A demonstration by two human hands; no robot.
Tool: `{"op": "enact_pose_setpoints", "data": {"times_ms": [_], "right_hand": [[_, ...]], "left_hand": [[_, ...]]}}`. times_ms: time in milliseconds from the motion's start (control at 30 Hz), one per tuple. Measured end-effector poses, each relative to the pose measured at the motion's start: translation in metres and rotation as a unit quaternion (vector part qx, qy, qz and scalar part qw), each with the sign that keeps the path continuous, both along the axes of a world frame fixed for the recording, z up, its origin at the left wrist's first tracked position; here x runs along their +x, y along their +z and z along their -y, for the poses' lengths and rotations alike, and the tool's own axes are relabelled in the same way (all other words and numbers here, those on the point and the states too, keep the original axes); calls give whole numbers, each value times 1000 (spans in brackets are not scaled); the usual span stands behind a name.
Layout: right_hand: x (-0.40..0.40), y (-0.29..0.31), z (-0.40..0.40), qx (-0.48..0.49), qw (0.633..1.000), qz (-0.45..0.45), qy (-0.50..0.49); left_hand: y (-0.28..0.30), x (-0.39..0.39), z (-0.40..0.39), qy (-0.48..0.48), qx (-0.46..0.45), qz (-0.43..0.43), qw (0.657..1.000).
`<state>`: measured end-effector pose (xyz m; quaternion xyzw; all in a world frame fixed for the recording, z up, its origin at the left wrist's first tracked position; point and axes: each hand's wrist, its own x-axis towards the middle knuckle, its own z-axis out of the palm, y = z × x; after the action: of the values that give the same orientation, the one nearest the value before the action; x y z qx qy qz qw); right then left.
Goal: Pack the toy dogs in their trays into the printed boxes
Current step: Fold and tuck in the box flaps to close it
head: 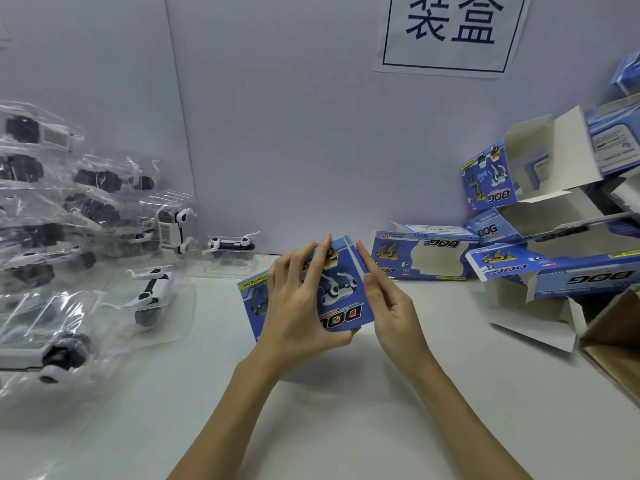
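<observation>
We've got one blue printed cardboard box point(313, 292) at centre, left hand point(298, 306) gripping it, right hand point(388, 299) flat against its side. Clear-trayed toy dogs point(69, 237) at 9 o'clock and open empty boxes point(540, 209) at 3 mean plenty left.

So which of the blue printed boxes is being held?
The blue printed box at table centre, gripped by the left hand, right hand touching its side. The other boxes lie untouched at right.

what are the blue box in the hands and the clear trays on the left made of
Blue box: looks like thin printed cardboard with a slight sheen; open boxes nearby show plain white insides and folded flaps.
Clear trays: probably thin moulded transparent plastic, glossy, with glare streaks and the toy dogs visible through them.
</observation>
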<state>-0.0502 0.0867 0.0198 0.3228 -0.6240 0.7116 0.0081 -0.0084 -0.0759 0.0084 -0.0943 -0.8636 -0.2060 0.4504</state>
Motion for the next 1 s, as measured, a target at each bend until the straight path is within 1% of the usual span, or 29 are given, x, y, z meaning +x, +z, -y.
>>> {"op": "enact_pose_setpoints", "data": {"times_ms": [100,233,333,467,767,900,1000], "right_hand": [[1,-1,0,19,1000,10,13],[0,-2,-1,39,999,-5,32],[1,0,0,43,999,-14,25],[1,-7,5,22,1000,-16,-14],[-3,-11,4,1,999,28,-30],[-3,-14,2,-22,996,13,-84],[2,-18,8,-37,996,13,-84]], "left_hand": [[-1,0,-1,-4,5,1,1000],[-1,2,3,-12,8,12,1000],[0,3,3,-14,9,12,1000],[1,3,1,-15,3,13,1000],[1,4,-1,3,-15,13,1000],[3,6,-1,4,-25,10,1000],[2,7,-3,5,-17,14,1000]]}}
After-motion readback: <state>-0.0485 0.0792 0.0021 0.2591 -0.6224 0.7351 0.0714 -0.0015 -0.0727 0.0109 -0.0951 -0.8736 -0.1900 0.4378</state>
